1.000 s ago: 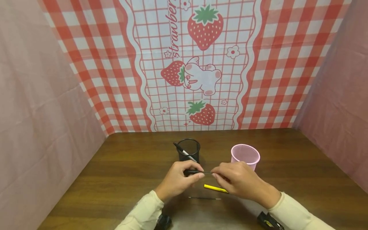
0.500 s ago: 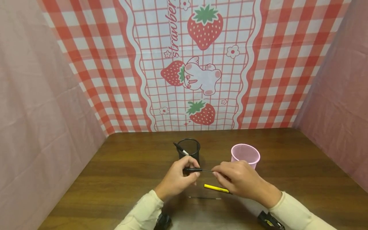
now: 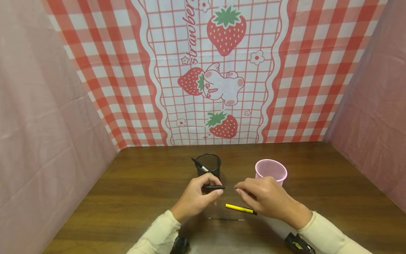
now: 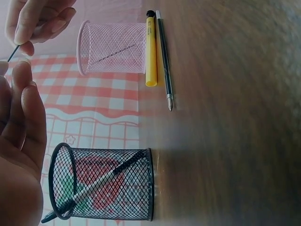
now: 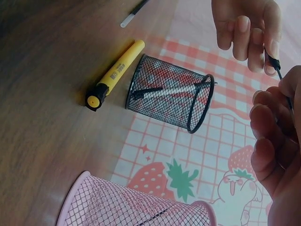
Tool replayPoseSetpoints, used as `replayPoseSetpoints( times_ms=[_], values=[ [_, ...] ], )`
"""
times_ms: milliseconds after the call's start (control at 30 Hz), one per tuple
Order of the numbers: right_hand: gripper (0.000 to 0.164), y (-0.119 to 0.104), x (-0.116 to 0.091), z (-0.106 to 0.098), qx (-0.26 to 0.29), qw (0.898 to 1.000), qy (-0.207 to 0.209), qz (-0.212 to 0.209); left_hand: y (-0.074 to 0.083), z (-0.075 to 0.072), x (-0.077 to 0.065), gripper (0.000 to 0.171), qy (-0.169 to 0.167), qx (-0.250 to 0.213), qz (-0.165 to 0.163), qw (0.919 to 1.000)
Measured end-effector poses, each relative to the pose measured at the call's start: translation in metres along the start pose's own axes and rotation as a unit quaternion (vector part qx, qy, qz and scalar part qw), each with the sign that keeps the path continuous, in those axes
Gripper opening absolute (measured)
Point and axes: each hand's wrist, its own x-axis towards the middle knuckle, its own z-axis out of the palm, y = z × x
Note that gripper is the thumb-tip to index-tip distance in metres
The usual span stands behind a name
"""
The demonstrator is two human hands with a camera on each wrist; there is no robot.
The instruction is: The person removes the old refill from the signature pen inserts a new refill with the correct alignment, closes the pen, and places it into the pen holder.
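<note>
My left hand (image 3: 193,195) grips a black pen barrel (image 3: 212,187) between thumb and fingers, over the middle of the table. From the barrel's right end a thin dark pen refill (image 3: 229,188) sticks out. My right hand (image 3: 268,197) pinches that refill near its far end; in the right wrist view the refill (image 5: 280,74) runs from the black tip into the right fingers. Below the hands, on the table, lie a yellow pen-like tube (image 3: 239,208) with a black end and another slim dark refill (image 3: 226,219) with pale ends.
A black mesh cup (image 3: 208,163) stands behind the left hand, with a black-and-white pen (image 4: 94,187) leaning inside. Behind the right hand is a pink mesh cup (image 3: 271,171), holding a thin dark stick (image 4: 114,53). A checked strawberry cloth (image 3: 222,70) hangs at the back.
My left hand has risen slightly and its fingers have shifted on the barrel. My right hand has drifted a little to the right, still pinching the refill; more of the refill shows.
</note>
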Motion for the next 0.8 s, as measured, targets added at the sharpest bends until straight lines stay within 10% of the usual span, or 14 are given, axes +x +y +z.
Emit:
replayPoseSetpoints(
  times_ms=[800],
  values=[
    [0.023,-0.007,0.002,0.003,0.001,1.000,-0.008,-0.009,0.026,0.003,-0.001,0.011,-0.017,-0.012,0.015,0.9997]
  ],
)
